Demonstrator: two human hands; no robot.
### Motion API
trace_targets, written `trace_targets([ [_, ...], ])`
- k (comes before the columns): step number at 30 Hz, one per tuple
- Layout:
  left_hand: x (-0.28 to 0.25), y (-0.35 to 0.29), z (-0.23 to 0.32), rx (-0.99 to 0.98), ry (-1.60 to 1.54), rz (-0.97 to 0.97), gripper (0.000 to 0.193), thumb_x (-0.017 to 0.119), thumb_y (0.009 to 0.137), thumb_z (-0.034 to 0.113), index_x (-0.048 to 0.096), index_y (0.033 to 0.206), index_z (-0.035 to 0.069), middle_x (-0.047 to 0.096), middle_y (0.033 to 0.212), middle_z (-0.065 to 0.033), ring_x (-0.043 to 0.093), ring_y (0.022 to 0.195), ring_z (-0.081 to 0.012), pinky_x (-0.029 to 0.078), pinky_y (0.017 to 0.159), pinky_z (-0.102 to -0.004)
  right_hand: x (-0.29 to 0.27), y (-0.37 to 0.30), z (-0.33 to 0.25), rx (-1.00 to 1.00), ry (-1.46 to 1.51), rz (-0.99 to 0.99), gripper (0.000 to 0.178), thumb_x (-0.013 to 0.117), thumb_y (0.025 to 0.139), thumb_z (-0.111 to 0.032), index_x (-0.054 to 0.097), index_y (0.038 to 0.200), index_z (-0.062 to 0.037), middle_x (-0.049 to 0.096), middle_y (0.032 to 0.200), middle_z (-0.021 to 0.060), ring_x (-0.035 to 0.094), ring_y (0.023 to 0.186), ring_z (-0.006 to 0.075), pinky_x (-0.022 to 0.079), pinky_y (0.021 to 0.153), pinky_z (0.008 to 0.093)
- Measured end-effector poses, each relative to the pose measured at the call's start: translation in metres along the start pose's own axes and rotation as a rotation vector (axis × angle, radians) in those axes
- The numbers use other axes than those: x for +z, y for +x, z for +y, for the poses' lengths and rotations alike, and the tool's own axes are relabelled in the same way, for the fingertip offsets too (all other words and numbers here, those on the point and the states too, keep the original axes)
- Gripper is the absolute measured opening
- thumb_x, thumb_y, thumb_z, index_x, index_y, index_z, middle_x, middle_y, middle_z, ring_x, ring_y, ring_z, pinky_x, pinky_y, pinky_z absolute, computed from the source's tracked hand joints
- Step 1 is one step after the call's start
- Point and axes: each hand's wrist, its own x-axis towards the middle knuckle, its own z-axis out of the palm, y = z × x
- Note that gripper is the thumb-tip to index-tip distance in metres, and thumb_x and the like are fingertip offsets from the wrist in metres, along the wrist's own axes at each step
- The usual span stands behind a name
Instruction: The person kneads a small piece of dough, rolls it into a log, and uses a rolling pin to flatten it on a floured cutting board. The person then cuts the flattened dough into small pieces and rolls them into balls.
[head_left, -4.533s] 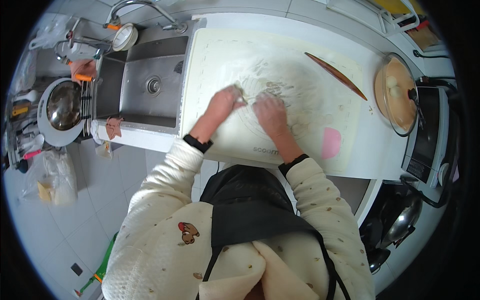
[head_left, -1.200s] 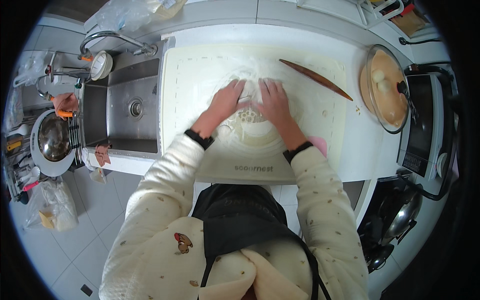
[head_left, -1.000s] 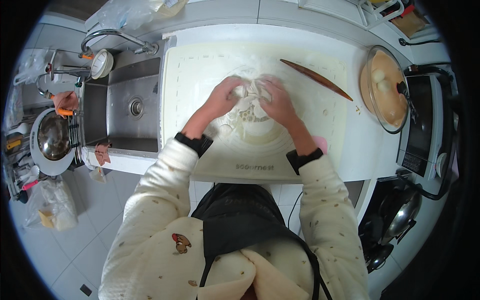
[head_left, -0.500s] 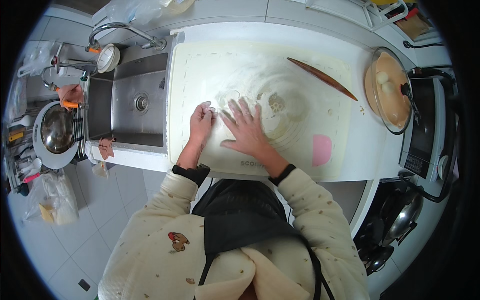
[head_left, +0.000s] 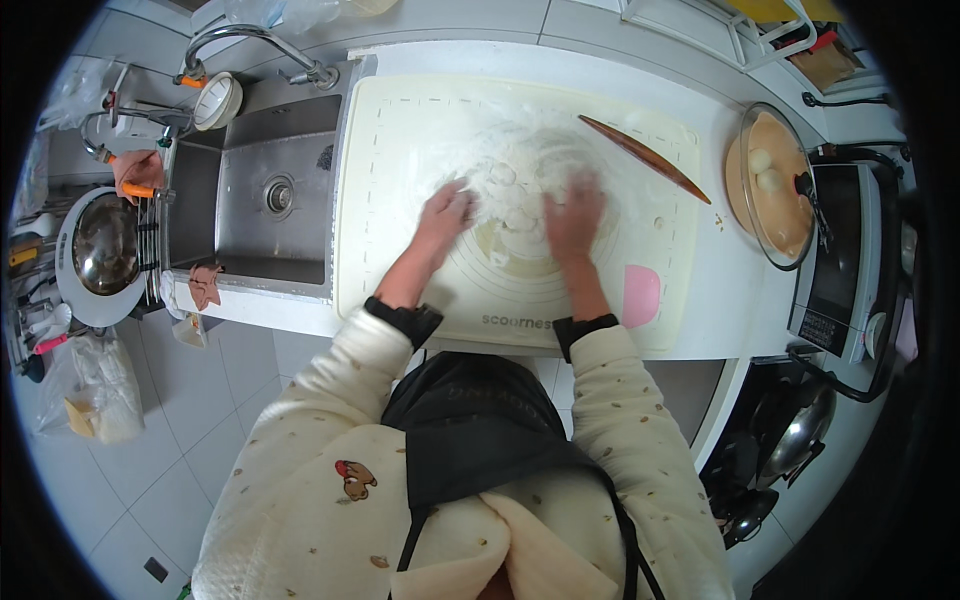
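Both hands are over a pale, flour-dusted kneading mat (head_left: pixel 400 250) on the white counter. My left hand (head_left: pixel 446 214) is at the left side of a floury patch, its fingers smeared by motion. Across from it, my right hand (head_left: pixel 574 218) is at the right side of the patch, blurred too. Several small whitish dough pieces (head_left: pixel 515 215) lie between the hands, coated in flour. Whether either hand touches or holds a piece cannot be made out.
A brown tapered rolling pin (head_left: pixel 645 158) lies slanted at the mat's upper right. Near its right edge rests a pink scraper (head_left: pixel 641 296). Further right stands a bowl (head_left: pixel 745 190) with pale dough balls under a glass lid. Left is a steel sink (head_left: pixel 245 230) with a faucet (head_left: pixel 250 32).
My hands have moved apart, the right one to the right and the left slightly right and up. Loose dough pieces now show between them, and flour covers the bare patch.
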Motion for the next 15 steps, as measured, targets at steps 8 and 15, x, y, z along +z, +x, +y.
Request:
trace_targets([
  [8, -0.006, 0.034, 0.0, 0.166, 0.26, 0.037, 0.031, 0.049, 0.104, 0.015, 0.058, 0.132, 0.005, 0.061, 0.095, 0.0013, 0.054, 0.079, -0.0068, 0.047, 0.07, -0.021, -0.027, -0.035, -0.096, -0.223, 0.05, -0.295, 0.093, 0.077, 0.073, -0.054, 0.041, 0.15, -0.014, 0.03, 0.156, 0.0228, 0.033, 0.139, 0.0433, 0.024, 0.11, 0.0654],
  [15, 0.008, 0.063, 0.017, 0.236, 0.294, -0.186, 0.033, 0.05, 0.103, 0.014, 0.057, 0.134, 0.004, 0.062, 0.102, 0.0003, 0.056, 0.083, -0.0067, 0.048, 0.074, -0.0206, 0.029, 0.036, -0.055, -0.277, 0.055, -0.292, 0.074, 0.081, 0.072, -0.034, 0.055, 0.139, -0.0162, 0.058, 0.128, 0.0154, 0.052, 0.124, 0.0357, 0.049, 0.093, 0.0451],
])
